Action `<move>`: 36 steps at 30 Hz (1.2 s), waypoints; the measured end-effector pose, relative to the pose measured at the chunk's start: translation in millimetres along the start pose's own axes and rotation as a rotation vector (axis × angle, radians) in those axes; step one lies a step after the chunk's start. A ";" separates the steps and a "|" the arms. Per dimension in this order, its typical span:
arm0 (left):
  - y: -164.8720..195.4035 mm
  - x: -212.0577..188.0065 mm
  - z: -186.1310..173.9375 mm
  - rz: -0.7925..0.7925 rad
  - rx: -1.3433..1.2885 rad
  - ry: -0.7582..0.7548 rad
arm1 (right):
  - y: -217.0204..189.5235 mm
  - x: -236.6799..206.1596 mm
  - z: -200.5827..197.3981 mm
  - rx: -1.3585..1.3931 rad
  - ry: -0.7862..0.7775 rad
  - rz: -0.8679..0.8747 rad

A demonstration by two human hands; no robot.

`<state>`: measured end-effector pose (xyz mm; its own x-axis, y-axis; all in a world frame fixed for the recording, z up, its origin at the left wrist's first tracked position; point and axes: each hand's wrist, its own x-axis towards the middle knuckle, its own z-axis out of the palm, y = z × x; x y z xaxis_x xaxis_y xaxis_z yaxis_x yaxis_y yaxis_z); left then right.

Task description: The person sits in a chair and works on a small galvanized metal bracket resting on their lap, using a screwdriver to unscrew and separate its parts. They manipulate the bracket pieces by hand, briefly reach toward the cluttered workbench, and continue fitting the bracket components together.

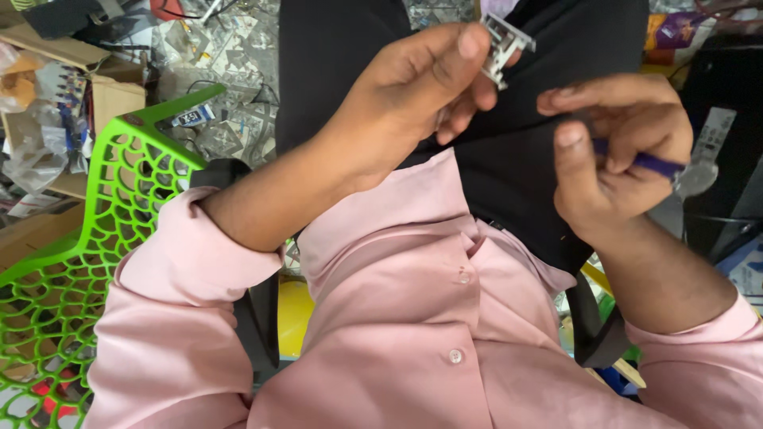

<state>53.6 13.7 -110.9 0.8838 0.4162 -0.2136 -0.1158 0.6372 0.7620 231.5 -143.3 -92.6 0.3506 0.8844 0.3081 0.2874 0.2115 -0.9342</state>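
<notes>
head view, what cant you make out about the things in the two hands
- Small grey part, head view: lower half hidden by the left hand fingers; its kind is unclear.
- Purple-handled tool, head view: handle mostly hidden inside the right hand; its metal end is blurred.
- Lap: covered by pink shirt.

small grey-white plastic part [502,46], purple-handled tool [645,164]

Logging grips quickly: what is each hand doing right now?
Left hand: closed on a small white plastic part, pinched at the fingertips.
Right hand: closed around a purple-handled tool.
</notes>
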 end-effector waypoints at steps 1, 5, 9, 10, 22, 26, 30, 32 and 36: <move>1.6 -0.6 -0.9 0.020 0.005 0.014 | 2.2 -0.5 3.1 0.056 0.032 0.065; 8.2 -2.9 -3.5 -0.072 -0.124 0.040 | 10.7 -2.0 11.2 0.302 0.181 0.408; 8.4 -2.1 -2.1 -0.074 -0.141 0.056 | 8.1 -2.3 11.1 0.068 0.075 0.357; 7.3 -1.8 -1.7 -0.073 -0.145 0.060 | 6.4 -1.1 11.0 -0.034 0.013 0.274; -11.9 -6.0 14.4 -0.096 -0.217 0.082 | -5.2 20.3 30.6 -0.368 -0.152 -0.173; -14.3 -7.0 18.6 -0.087 -0.216 0.075 | -0.6 14.3 26.7 -0.431 -0.157 -0.189; -15.7 -8.5 18.6 -0.069 -0.140 0.071 | 10.5 2.3 22.8 -0.301 -0.134 -0.060; -16.3 -8.5 18.3 -0.067 -0.111 0.062 | 14.7 -3.8 19.4 -0.238 -0.127 0.028; -17.1 -6.4 17.6 -0.098 -0.121 0.072 | 17.3 -10.4 15.8 -0.149 -0.131 0.107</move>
<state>57.8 -11.3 -111.8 0.8595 0.3907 -0.3294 -0.0883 0.7484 0.6574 218.8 -142.3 -114.8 0.2698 0.9472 0.1735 0.3866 0.0585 -0.9204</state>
